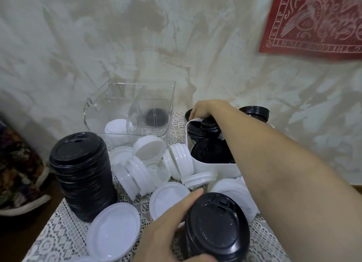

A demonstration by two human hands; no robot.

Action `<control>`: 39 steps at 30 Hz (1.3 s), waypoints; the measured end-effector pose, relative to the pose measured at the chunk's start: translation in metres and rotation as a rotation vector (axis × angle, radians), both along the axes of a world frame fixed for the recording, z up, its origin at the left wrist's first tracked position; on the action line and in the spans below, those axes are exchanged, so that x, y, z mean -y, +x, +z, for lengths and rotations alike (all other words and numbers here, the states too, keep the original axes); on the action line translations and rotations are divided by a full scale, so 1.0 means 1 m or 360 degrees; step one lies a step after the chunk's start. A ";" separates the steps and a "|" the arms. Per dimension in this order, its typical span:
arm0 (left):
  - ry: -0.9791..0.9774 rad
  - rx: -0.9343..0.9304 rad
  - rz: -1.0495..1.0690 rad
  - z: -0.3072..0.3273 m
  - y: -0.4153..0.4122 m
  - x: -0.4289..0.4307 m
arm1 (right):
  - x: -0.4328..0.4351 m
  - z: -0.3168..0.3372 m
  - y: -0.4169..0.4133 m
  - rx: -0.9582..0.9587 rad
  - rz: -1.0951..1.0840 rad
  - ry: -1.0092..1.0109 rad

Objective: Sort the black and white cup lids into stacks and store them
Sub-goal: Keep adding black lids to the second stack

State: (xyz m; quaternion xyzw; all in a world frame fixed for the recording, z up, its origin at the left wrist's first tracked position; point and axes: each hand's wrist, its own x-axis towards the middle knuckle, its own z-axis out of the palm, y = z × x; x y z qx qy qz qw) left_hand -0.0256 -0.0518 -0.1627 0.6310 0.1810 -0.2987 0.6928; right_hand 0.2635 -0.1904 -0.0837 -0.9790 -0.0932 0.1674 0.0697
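Observation:
My left hand (166, 228) grips a stack of black lids (217, 226) at the front of the table. My right hand (207, 109) reaches into the far end of a white bin (213, 168) and curls its fingers over black lids (209, 124) lying there. More black lids (211, 152) fill the bin's near end. A tall black stack (82, 173) stands at the left. Loose white lids (141, 167) lie scattered in the middle, and a big white one (114, 230) sits at the front.
A clear divided container (117, 103) stands at the back and holds a short white stack (116, 127) and a few black lids (154, 117). Another black stack (254, 112) sits behind my right arm. A lace cloth (58, 232) covers the table; the wall is close behind.

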 end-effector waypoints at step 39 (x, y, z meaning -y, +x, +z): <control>0.0381 0.1553 -0.0335 0.016 -0.083 -0.011 | 0.074 0.014 -0.349 0.0027 -0.0350 0.1791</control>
